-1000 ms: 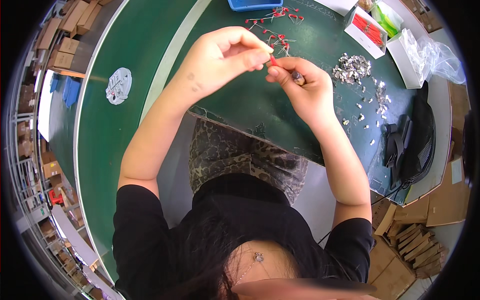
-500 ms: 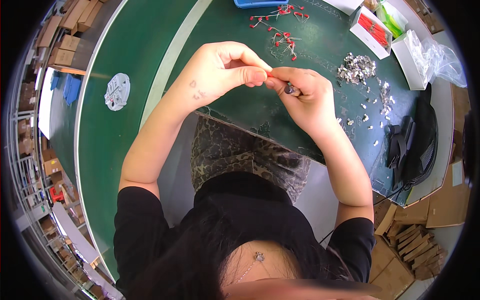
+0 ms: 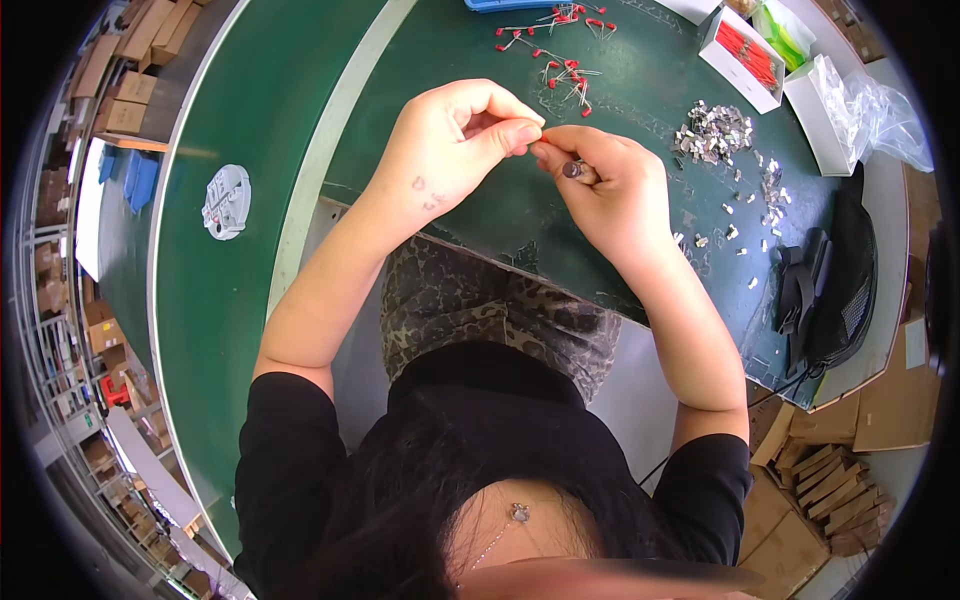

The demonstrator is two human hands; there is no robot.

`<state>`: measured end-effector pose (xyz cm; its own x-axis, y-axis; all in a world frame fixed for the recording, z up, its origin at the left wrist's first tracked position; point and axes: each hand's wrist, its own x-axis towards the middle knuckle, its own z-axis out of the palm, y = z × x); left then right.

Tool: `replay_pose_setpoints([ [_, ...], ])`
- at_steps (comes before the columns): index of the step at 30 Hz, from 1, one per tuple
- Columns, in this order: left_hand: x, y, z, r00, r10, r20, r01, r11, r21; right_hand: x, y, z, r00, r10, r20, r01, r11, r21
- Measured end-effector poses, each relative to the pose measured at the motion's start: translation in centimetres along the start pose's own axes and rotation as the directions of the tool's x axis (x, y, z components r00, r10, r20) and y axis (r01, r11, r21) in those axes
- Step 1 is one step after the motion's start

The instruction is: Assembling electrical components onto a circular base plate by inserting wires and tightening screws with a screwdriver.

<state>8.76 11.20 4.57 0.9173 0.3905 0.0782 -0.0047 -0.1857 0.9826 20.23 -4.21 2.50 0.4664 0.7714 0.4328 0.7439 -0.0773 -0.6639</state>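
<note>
We hold a small red piece (image 3: 543, 136) where our left hand (image 3: 450, 140) and right hand (image 3: 618, 185) meet.
Both pinch it, thumb against forefinger, nearly hiding it; our right one's curled grip also holds a dark-ended rod (image 3: 574, 170).

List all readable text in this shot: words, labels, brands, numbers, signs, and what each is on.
Nothing I can quote; no text reads clearly.
Pale label on the brown carton at right: too small to read.
Shelf cartons at far left: any print is too small or blurred.
Dark marks near the left hand: small shapes, no legible letters.
</note>
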Motion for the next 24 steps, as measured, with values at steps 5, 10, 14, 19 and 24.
replay_pose_setpoints([
  [5,0.1,-0.7,0.8,0.997,0.047,-0.061,-0.046,0.999,0.014,-0.1,0.2,0.2,1.0,0.027,-0.012,-0.027,1.0,-0.001],
  [10,0.1,-1.0,1.1,0.994,0.032,-0.101,-0.034,0.999,-0.027,-0.1,0.1,0.1,0.998,0.062,-0.02,-0.062,0.998,0.01],
  [14,-0.5,-1.3,-0.6,0.996,0.054,-0.076,-0.062,0.993,-0.099,0.1,-0.3,0.3,0.998,0.039,-0.045,-0.039,0.999,0.007],
  [19,-3.3,-1.6,-8.9,0.915,0.214,-0.342,-0.169,0.973,0.157,0.2,0.9,-0.7,0.992,-0.084,-0.093,0.069,0.987,-0.147],
  [24,-16.1,-7.6,-27.0,0.743,0.276,-0.609,0.544,0.281,0.791,1.5,0.5,-3.1,0.992,-0.072,-0.101,0.042,0.962,-0.269],
])
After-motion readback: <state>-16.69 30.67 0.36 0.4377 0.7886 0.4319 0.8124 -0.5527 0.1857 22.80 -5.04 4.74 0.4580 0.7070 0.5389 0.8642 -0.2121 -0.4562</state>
